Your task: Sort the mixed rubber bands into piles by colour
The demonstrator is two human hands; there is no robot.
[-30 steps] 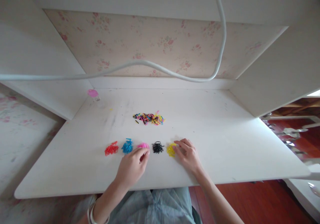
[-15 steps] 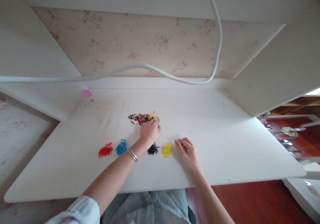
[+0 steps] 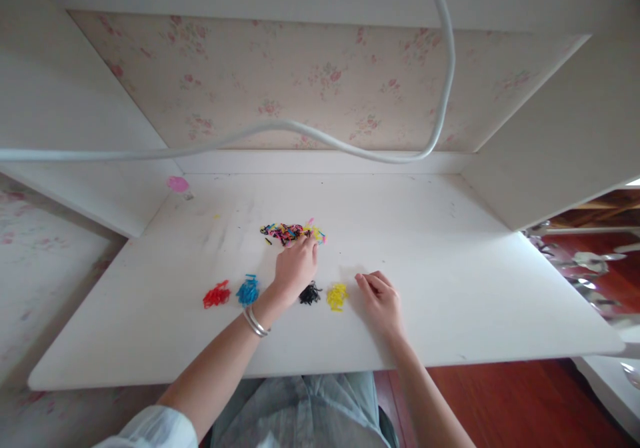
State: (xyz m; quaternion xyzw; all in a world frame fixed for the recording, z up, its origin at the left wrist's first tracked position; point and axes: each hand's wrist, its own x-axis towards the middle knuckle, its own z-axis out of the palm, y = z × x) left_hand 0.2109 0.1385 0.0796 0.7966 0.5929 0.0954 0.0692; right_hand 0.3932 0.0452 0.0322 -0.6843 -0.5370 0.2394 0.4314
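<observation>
My left hand (image 3: 296, 265) reaches to the near right side of a mixed pile of small coloured rubber bands (image 3: 285, 233), its fingers drawn together and pointing down. Whatever sits between its fingertips is hidden. My right hand (image 3: 381, 301) rests on the white table to the right, thumb and fingers curled together; I cannot make out anything inside. Beside it lies a small yellow heap of bands (image 3: 337, 297). A black heap (image 3: 311, 293) is just right of my left wrist. Left of that forearm are a blue heap (image 3: 247, 291) and a red heap (image 3: 217, 295).
A white cable (image 3: 280, 125) hangs across the view above the table (image 3: 450, 261). A pink object (image 3: 178, 184) stands in the back left corner. White panels enclose the left, right and back. One stray dark band (image 3: 269, 241) lies by the mixed pile.
My left hand has drawn slightly back toward me at the mixed pile, its fingers still down. The right hand keeps its curled pose; the whole view has shifted a little.
</observation>
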